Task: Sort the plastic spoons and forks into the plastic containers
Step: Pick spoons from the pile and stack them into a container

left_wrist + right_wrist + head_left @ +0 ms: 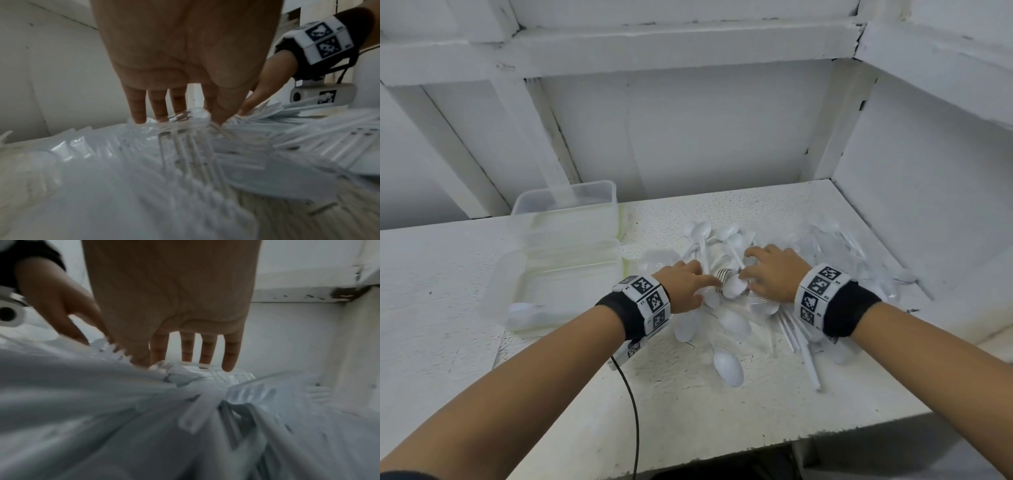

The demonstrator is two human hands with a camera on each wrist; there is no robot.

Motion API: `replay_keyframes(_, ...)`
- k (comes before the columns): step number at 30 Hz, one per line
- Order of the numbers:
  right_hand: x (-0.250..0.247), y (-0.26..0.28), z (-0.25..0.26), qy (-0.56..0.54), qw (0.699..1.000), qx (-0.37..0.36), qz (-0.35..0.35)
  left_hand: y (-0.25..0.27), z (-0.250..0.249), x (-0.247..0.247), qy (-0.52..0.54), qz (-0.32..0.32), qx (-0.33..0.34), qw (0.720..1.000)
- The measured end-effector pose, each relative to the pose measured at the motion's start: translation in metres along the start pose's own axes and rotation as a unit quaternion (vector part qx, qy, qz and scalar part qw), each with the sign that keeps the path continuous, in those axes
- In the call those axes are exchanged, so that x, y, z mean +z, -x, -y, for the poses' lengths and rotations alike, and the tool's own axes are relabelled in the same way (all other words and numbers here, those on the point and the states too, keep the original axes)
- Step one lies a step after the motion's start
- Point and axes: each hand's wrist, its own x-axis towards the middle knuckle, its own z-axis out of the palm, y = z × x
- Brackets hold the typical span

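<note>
A heap of white plastic spoons [728, 368] and clear forks [839, 240] lies on the white table [774, 404]. My left hand [688, 282] rests on the heap's left side with its fingers [139, 110] straight, tips down among the cutlery. My right hand [765, 270] lies on the heap's right side, its fingers [230, 353] straight and spread. Between the hands sit a fork's tines [723, 274] and a spoon bowl [734, 287]. Two clear plastic containers stand at the left: the near one [498, 291] holds a spoon [524, 308], the far one [589, 188] looks empty.
White walls and beams close in the table at the back and right. A black cable [634, 411] runs from my left wrist over the table's front edge. Bare tabletop shows in front of the heap and left of the containers.
</note>
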Motion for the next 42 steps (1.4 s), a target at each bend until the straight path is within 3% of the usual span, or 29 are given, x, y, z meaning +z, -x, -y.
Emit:
replay_keyframes(7,-0.010,-0.003,0.003,-0.019,0.999,0.042,-0.012,0.005,0.008,0.003,0.021,-0.007,-0.010,1.000)
replay_keyframes(10,-0.016,-0.014,0.020,0.006,0.999,-0.003,-0.053,0.004,0.007,0.005,0.047,-0.025,-0.004,0.999)
replay_keyframes(15,-0.014,-0.032,0.033,0.048,0.997,-0.054,-0.014,0.003,0.009,0.008,0.087,-0.036,-0.005,0.996)
replay_keyframes(18,-0.014,-0.036,0.026,0.059,0.994,-0.082,-0.032,0.006,0.011,0.007,0.095,-0.033,-0.008,0.995)
replay_keyframes(23,-0.014,-0.034,0.013,-0.030,0.988,-0.103,-0.107,0.006,0.012,0.007,0.103,-0.039,-0.014,0.994)
replay_keyframes(25,-0.017,-0.028,0.013,-0.125,0.963,-0.117,-0.210,0.003,0.013,0.006,0.109,-0.051,-0.027,0.992)
replay_keyframes(28,-0.029,-0.018,0.013,-0.306,0.867,-0.077,-0.385,-0.006,0.009,0.002,0.113,-0.088,-0.043,0.989)
replay_keyframes(31,-0.043,-0.012,0.011,-0.434,0.784,0.007,-0.444,-0.021,-0.001,-0.004,0.113,-0.109,-0.040,0.987)
replay_keyframes(33,-0.048,-0.010,0.009,-0.485,0.748,0.048,-0.450,-0.031,-0.009,-0.007,0.063,-0.095,-0.017,0.993)
replay_keyframes(35,-0.049,-0.007,0.006,-0.495,0.746,0.066,-0.441,-0.038,-0.016,-0.010,-0.043,-0.055,0.010,0.998)
replay_keyframes(37,-0.046,-0.002,0.005,-0.477,0.768,0.064,-0.422,-0.043,-0.021,-0.012,-0.128,-0.026,0.029,0.991)
replay_keyframes(42,-0.032,0.008,0.001,-0.466,0.794,0.055,-0.387,-0.044,-0.017,-0.018,-0.159,-0.047,0.082,0.983)
